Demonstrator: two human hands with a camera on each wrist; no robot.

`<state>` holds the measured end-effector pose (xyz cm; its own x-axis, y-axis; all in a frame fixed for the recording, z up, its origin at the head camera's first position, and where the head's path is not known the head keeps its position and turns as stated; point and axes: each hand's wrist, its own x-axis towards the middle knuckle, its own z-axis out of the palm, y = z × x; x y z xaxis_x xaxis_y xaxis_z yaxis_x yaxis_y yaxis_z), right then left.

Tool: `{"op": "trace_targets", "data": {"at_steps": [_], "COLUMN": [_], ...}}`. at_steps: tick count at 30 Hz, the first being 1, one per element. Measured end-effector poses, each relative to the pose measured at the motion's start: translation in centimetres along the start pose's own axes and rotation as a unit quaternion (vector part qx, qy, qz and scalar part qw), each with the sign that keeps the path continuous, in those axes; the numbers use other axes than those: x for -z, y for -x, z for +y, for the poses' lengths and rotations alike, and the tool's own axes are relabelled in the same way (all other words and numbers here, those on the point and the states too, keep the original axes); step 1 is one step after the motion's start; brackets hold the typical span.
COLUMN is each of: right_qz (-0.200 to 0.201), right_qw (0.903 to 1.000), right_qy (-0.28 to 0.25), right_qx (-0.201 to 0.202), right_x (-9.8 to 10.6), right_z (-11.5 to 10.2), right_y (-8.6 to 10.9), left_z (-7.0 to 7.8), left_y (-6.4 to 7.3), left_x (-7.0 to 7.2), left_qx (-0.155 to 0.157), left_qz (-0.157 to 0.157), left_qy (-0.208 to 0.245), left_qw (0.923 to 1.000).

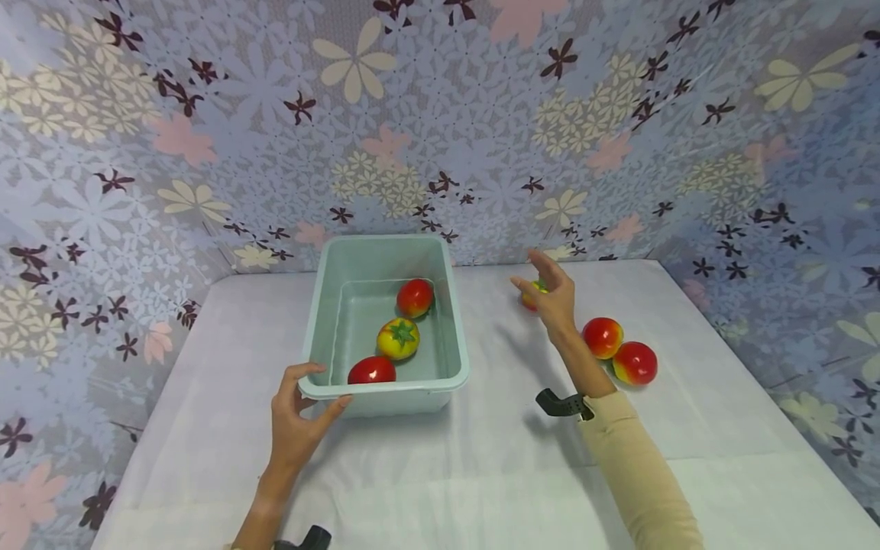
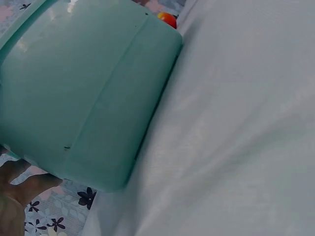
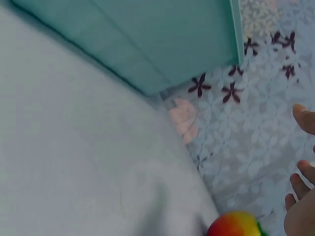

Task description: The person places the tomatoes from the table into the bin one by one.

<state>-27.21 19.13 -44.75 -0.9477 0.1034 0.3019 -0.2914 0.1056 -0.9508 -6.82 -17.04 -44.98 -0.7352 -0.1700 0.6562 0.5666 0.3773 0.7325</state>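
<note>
Three tomatoes [image 1: 398, 338] lie in the green bin [image 1: 395, 405], centre frame. Left grip [image 1: 292, 429] pinches its near-left rim; right grip [image 1: 558, 302], spread, is near a fourth tomato [image 3: 231, 225], right of centre.

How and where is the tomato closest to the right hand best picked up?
Probably from above, gripping the tomato round its widest part. It is rounded, so a hold on opposite sides should be secure; the bin stands apart, leaving room, and the right hand is nearby, holding nothing.
</note>
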Motion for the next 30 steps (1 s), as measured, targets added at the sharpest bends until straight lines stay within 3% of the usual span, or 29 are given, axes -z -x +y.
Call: {"op": "trace_targets", "data": {"at_steps": [4,8,13,19,24,30], "right_qz": [0.030,0.047,0.069,0.099,0.115,0.096], "right_qw": [0.9987,0.9948,0.9873,0.9796,0.9751,0.9772], "right_qy": [0.002,0.043,0.098,0.122,0.116,0.083], "right_qx": [-0.040,-0.080,-0.105,-0.126,-0.150,-0.170], "right_x": [0.7,1.4,1.7,1.7,1.9,2.1], "right_z": [0.9,1.8,2.8,3.6,4.2,4.8], "right_y": [-0.2,-0.1,-0.3,-0.3,-0.2,-0.1], "left_z": [-1.7,-3.1,-3.2,-3.1,-3.4,-3.5], "left_y": [0.5,1.0,1.1,1.1,1.2,1.2], "left_x": [0.1,0.1,0.2,0.4,0.2,0.1], "left_qx": [0.032,0.052,0.054,0.071,0.070,0.061], "left_qz": [-0.015,-0.020,-0.018,-0.022,-0.014,-0.008], "left_qy": [-0.006,0.006,0.016,0.012,0.007,0.010], "left_qw": [0.9994,0.9984,0.9982,0.9972,0.9974,0.9981]}}
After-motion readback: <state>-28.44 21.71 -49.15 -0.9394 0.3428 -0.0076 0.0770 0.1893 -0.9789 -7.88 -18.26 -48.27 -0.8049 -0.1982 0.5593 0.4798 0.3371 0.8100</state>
